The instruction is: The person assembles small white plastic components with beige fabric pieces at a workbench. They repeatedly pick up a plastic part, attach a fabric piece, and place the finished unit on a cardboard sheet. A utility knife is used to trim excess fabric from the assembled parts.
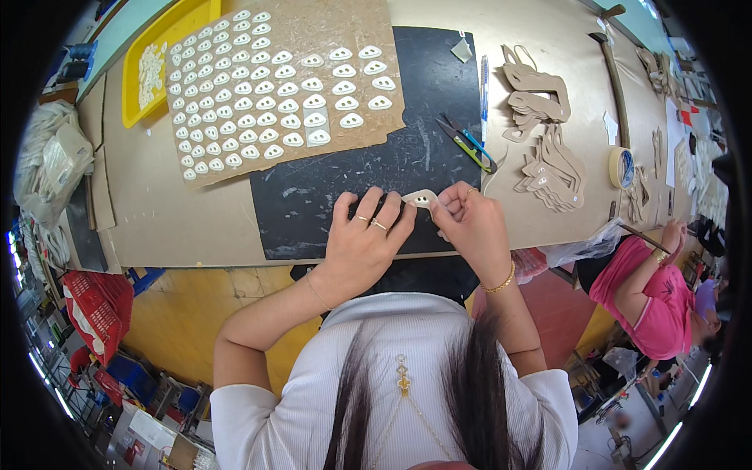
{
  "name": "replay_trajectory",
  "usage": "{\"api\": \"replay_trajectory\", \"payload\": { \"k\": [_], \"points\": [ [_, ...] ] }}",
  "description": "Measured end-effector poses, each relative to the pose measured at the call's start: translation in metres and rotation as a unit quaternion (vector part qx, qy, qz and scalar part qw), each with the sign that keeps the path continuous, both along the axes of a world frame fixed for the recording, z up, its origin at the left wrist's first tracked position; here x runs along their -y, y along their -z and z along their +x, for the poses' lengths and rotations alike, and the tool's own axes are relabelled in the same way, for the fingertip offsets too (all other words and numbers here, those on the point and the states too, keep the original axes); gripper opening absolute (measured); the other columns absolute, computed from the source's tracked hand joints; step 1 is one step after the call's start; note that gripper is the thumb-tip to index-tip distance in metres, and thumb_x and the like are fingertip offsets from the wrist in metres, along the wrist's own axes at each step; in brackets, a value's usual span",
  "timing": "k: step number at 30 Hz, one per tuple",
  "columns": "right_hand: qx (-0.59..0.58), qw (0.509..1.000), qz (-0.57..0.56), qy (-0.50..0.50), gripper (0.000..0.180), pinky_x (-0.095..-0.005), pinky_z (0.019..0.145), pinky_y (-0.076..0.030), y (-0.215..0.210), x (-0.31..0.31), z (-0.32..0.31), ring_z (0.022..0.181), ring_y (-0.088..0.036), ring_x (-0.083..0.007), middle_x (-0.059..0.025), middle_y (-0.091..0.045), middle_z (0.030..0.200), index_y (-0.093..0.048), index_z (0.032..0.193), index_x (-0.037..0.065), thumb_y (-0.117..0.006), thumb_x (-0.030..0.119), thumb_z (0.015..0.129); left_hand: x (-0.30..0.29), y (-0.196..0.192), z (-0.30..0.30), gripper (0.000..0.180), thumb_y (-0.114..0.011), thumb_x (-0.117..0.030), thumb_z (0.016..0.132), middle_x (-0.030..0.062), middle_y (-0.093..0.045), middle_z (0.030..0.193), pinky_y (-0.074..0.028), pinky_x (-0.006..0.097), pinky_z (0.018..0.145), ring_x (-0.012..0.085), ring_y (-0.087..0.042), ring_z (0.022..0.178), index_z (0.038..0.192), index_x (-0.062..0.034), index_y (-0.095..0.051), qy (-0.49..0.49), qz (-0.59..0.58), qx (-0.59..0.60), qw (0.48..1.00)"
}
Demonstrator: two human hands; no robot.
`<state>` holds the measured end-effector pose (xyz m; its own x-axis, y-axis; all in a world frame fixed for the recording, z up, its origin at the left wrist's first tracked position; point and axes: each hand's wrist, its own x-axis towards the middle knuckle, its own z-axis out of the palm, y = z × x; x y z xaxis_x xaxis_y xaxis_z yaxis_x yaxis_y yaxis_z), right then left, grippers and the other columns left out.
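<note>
Over the black mat (356, 176) I hold a small cream, rounded piece with two dark holes (423, 200). My left hand (364, 243) has curled fingers on its left end, partly covering it. At the right end, my right hand (474, 235) pinches it between thumb and finger. Beyond my hands, a brown board (313, 31) carries rows of similar white two-holed pieces (292, 139). Small scissors with green and blue handles (474, 149) lie on the mat, right of the board and apart from my hands.
A yellow tray (133, 94) with small white pieces stands at the far left. Beige cut-out shapes (548, 168), a pen (484, 90), a tape roll (621, 168) and a hammer (615, 78) lie to the right. A person in pink (646, 290) sits at the right.
</note>
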<state>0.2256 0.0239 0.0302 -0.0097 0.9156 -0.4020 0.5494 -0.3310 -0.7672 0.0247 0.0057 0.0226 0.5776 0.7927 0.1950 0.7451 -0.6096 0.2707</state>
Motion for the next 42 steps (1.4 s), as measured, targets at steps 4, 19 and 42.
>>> {"api": "replay_trajectory", "payload": {
  "k": [4,19,42],
  "points": [
    [-0.027,0.999,-0.03,0.008,0.015,-0.0279,0.052,-0.052,-0.007,-0.005,-0.001,0.053,-0.068,-0.0158,-0.0089,-0.07,0.065,-0.066,0.083,-0.001,-0.073,0.012,0.088,-0.001,0.0,-0.001,0.035,-0.06,-0.015,0.085,0.0101,-0.059,0.117,-0.041,0.047,0.094,0.0281,-0.054,0.114,0.119,-0.0072,-0.065,0.003,-0.002,0.0,1.0],
    [0.058,0.995,-0.001,-0.08,0.012,-0.0415,0.055,-0.051,-0.008,-0.014,0.003,0.057,-0.066,-0.0345,-0.0153,-0.065,0.062,-0.067,0.085,0.0,-0.071,0.011,0.087,0.018,0.009,0.014,0.056,-0.072,-0.01,0.073,0.0099,-0.058,0.132,-0.038,0.046,0.1,0.0269,-0.054,0.123,0.128,0.0001,-0.064,-0.021,-0.033,0.053,0.998],
    [0.225,0.871,0.34,-0.274,0.031,-0.0384,0.094,-0.041,-0.007,0.011,0.012,0.105,-0.06,-0.0205,-0.0034,-0.064,0.109,-0.07,0.113,0.006,-0.064,0.009,0.082,0.019,0.015,0.018,0.051,-0.068,-0.013,0.078,0.0105,-0.057,0.131,-0.04,0.042,0.096,0.026,-0.054,0.123,0.126,0.0008,-0.066,-0.006,0.034,-0.012,0.999]
  ]
}}
